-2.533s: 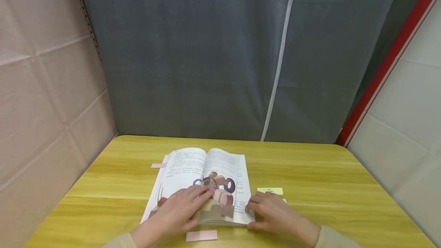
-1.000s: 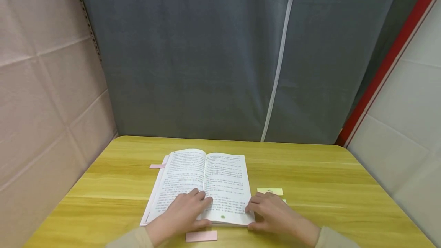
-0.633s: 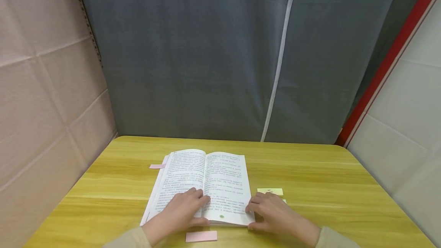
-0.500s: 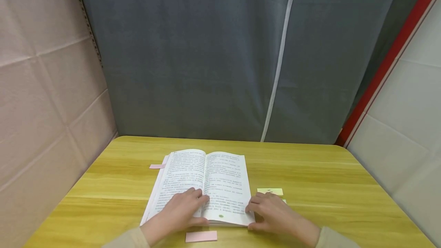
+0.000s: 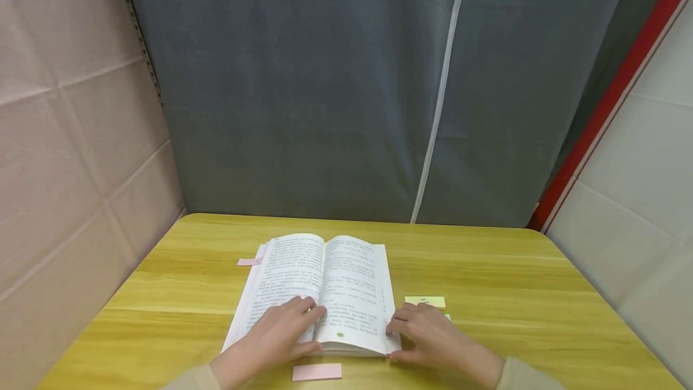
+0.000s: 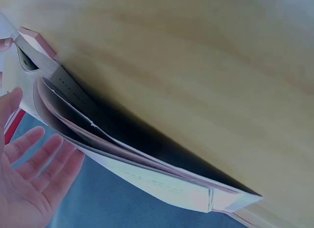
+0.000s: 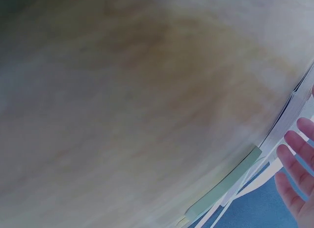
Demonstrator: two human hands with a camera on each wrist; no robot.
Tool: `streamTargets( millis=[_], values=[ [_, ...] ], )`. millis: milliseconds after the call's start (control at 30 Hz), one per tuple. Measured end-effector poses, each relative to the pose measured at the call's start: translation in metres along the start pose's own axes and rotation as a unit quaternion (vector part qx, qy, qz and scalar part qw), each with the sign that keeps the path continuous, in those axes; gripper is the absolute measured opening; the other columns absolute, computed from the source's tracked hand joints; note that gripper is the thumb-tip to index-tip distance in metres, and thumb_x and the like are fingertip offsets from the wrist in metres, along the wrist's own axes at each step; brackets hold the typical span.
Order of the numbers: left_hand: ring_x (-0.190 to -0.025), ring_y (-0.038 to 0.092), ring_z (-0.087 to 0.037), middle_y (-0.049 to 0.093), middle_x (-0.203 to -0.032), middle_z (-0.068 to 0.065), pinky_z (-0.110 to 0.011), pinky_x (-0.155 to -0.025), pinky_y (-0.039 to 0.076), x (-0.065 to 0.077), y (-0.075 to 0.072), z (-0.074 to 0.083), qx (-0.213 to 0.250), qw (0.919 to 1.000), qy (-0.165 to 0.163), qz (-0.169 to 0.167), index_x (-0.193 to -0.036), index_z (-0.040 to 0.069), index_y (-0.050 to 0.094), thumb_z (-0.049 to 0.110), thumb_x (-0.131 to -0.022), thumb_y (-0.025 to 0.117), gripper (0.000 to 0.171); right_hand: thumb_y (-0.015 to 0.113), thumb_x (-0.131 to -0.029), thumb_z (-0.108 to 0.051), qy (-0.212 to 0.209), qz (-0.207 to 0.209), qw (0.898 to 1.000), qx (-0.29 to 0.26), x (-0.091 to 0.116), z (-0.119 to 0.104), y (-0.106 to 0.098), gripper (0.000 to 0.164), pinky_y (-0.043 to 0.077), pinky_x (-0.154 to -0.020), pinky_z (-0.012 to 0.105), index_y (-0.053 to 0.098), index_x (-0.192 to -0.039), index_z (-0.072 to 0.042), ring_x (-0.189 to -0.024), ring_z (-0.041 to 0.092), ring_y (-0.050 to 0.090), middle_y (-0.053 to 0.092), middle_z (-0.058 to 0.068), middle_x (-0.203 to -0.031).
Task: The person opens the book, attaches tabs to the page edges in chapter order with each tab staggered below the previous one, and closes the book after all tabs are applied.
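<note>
An open book (image 5: 352, 281) with printed text lies on the yellow wooden table. My left hand (image 5: 281, 327) lies over the lower left page, its fingertips at the inner part of the right page by the spine. In the left wrist view its fingers (image 6: 41, 154) look extended. The right page arches up, and a strip of the page beneath shows along its right side. My right hand (image 5: 425, 336) holds the book's lower right corner, with bent fingers on the page edge and the thumb at the front corner. The undersides of the pages are hidden in the head view.
A pink sticky-note pad (image 5: 316, 372) lies in front of the book. A yellow note pad (image 5: 425, 301) sits beyond my right hand, and something pale beside it is mostly covered. A pink tab (image 5: 249, 262) sticks out of the book's left side. A grey curtain (image 5: 303, 107) hangs behind the table.
The illustrated page has given way to text pages. In the last half second the right page has slid left and arched up, as my left hand shifted slightly left. My right hand stays put.
</note>
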State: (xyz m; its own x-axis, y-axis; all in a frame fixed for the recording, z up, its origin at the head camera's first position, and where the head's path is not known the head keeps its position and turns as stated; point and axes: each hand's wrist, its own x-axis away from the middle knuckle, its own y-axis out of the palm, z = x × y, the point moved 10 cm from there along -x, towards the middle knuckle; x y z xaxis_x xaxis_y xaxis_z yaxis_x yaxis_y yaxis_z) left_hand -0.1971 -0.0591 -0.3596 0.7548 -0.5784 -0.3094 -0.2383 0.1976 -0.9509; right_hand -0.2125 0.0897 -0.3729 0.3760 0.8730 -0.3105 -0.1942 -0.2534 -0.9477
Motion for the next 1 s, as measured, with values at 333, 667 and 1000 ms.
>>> streamTargets(
  millis=[333,667,1000],
  values=[
    [-0.102,0.049,-0.018,0.045,-0.124,-0.004,-0.030,-0.061,0.047,0.008,-0.016,0.007,-0.032,0.9961,0.022,0.079,-0.130,0.013,0.041,0.017,-0.063,0.057,0.069,0.062,-0.073,-0.050,-0.007,0.004,1.000,0.008,0.000,-0.001,-0.001,0.033,0.039,-0.059,0.022,0.062,-0.084,-0.020,-0.073,0.004,0.046,0.052,-0.013,-0.082],
    [-0.129,0.016,-0.027,0.016,-0.143,-0.011,-0.044,-0.095,0.028,0.007,-0.023,0.008,-0.085,0.9902,0.059,0.094,-0.139,0.007,0.022,-0.003,-0.057,0.059,0.091,0.059,-0.075,-0.051,0.008,-0.015,1.000,-0.009,0.000,0.000,0.001,0.033,0.040,-0.060,0.025,0.062,-0.086,-0.020,-0.075,0.004,0.046,0.052,-0.014,-0.084],
    [-0.129,0.014,-0.031,0.015,-0.143,-0.014,-0.052,-0.097,0.017,0.009,-0.014,0.001,-0.133,0.9871,0.050,0.073,-0.137,0.008,0.027,-0.003,-0.054,0.057,0.089,0.059,-0.076,-0.051,0.009,-0.014,1.000,-0.008,0.001,0.000,0.002,0.033,0.042,-0.063,0.028,0.063,-0.086,-0.020,-0.077,0.004,0.047,0.053,-0.014,-0.084]
  ],
)
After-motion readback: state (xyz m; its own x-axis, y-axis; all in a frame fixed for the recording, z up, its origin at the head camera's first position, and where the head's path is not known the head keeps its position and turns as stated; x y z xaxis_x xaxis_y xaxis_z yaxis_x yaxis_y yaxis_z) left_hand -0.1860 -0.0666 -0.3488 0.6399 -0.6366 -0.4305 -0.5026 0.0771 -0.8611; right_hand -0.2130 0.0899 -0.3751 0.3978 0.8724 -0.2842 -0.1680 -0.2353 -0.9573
